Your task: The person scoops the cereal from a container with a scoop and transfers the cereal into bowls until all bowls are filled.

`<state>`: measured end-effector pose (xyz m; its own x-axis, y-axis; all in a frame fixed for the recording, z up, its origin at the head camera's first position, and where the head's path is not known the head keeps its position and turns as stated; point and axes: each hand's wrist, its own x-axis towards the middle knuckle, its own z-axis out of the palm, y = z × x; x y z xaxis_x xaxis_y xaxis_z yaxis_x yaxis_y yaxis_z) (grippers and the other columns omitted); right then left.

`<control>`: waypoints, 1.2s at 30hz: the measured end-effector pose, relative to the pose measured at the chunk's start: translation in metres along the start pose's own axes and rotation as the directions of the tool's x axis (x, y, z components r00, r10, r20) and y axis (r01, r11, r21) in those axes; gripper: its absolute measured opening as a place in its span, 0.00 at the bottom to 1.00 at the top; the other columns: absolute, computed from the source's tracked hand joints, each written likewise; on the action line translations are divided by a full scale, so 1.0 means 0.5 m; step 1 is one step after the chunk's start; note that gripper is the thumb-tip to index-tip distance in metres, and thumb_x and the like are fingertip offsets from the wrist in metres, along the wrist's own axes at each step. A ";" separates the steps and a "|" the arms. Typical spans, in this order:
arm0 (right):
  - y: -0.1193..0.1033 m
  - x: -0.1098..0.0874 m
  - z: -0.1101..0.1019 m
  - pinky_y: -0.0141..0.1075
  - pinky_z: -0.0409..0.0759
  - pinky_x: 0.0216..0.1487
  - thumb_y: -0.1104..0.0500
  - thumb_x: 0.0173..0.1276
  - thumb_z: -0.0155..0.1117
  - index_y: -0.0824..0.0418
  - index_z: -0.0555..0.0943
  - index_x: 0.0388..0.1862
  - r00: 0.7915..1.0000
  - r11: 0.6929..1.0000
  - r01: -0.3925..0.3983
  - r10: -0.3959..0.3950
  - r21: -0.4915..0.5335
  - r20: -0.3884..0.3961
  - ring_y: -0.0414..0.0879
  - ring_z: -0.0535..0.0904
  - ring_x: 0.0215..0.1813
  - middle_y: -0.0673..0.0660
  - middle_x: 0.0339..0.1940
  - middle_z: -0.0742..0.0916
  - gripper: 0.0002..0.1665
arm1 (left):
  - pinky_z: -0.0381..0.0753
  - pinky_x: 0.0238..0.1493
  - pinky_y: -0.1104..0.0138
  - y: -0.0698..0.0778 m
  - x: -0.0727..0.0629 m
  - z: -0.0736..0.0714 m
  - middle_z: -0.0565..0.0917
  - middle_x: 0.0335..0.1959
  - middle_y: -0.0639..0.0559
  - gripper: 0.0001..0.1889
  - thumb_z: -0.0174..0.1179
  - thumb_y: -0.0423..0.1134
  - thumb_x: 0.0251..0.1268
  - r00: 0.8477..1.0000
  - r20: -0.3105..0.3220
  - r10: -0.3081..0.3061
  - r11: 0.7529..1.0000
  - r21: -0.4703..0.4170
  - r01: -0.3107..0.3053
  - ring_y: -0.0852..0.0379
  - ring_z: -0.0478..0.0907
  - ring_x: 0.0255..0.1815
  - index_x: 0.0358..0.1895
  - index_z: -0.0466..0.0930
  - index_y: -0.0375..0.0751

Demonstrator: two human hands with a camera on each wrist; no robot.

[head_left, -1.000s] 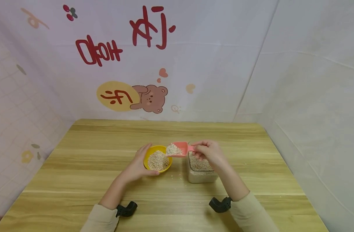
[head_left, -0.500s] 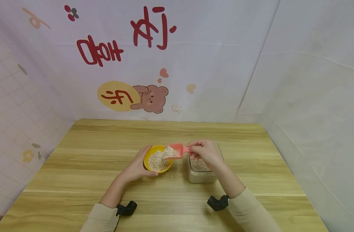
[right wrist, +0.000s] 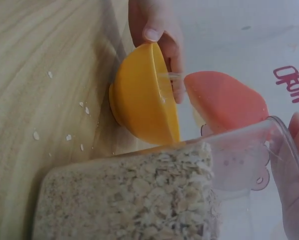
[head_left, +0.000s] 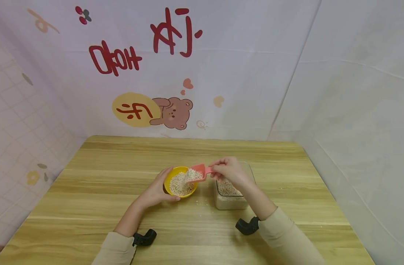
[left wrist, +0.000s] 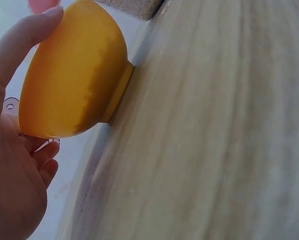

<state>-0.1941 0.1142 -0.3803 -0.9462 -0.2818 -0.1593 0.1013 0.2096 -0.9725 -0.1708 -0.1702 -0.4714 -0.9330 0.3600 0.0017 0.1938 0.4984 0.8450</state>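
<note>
My left hand [head_left: 157,191] holds a yellow bowl [left wrist: 74,75] from its left side, thumb at the near rim and fingers behind. Oats [head_left: 180,185] lie inside it. My right hand [head_left: 230,173] pinches the handle of a pink scoop [head_left: 202,169], whose lip hangs over the bowl's right rim. More oats [head_left: 193,175] sit in the scoop, toward its front. In the right wrist view, a pale blurred streak of flakes falls between the scoop and the bowl. The bowl's foot touches the table in the left wrist view.
A clear square container [head_left: 231,204] of oats stands right of the bowl, under my right hand and forearm. Several stray flakes [right wrist: 86,110] lie on the wooden table [head_left: 122,154] between container and bowl. A printed cloth backdrop [head_left: 238,73] rises behind the table.
My right hand has moved left, bringing the scoop from the bowl's right edge further over it and tilting its lip down. My left hand and the bowl stay in place.
</note>
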 end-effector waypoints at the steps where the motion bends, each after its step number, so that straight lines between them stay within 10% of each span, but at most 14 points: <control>1: -0.002 0.002 0.001 0.30 0.76 0.22 0.69 0.63 0.59 0.73 0.81 0.41 1.000 1.000 0.002 -0.002 -0.014 0.005 0.45 0.78 0.21 0.62 0.24 0.85 0.10 | 0.51 0.66 0.39 0.000 0.000 0.000 0.48 0.75 0.39 0.61 0.78 0.51 0.39 1.000 0.000 -0.003 1.000 -0.004 0.003 0.38 0.47 0.73 0.76 0.47 0.41; 20: -0.068 0.024 0.009 0.41 0.81 0.21 0.69 0.62 0.61 0.72 0.83 0.35 0.982 0.956 0.135 -0.095 -0.259 0.162 0.47 0.80 0.19 0.61 0.22 0.85 0.06 | 0.51 0.65 0.38 0.000 0.001 0.005 0.50 0.74 0.38 0.61 0.78 0.52 0.38 1.000 -0.017 0.002 1.000 -0.013 -0.003 0.38 0.48 0.73 0.75 0.48 0.40; 36: -0.087 0.020 0.005 0.40 0.81 0.21 0.70 0.62 0.61 0.71 0.82 0.35 0.984 0.957 0.119 -0.078 -0.263 0.161 0.46 0.80 0.19 0.60 0.20 0.84 0.05 | 0.51 0.65 0.39 -0.004 0.002 0.006 0.51 0.74 0.39 0.61 0.79 0.50 0.38 1.000 -0.025 0.012 1.000 -0.019 -0.013 0.39 0.49 0.73 0.75 0.49 0.39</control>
<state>-0.2073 0.1000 -0.3399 -0.8895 -0.4441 -0.1079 -0.0967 0.4138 -0.9052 -0.1711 -0.1683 -0.4746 -0.9377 0.3466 0.0253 0.1999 0.4785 0.8550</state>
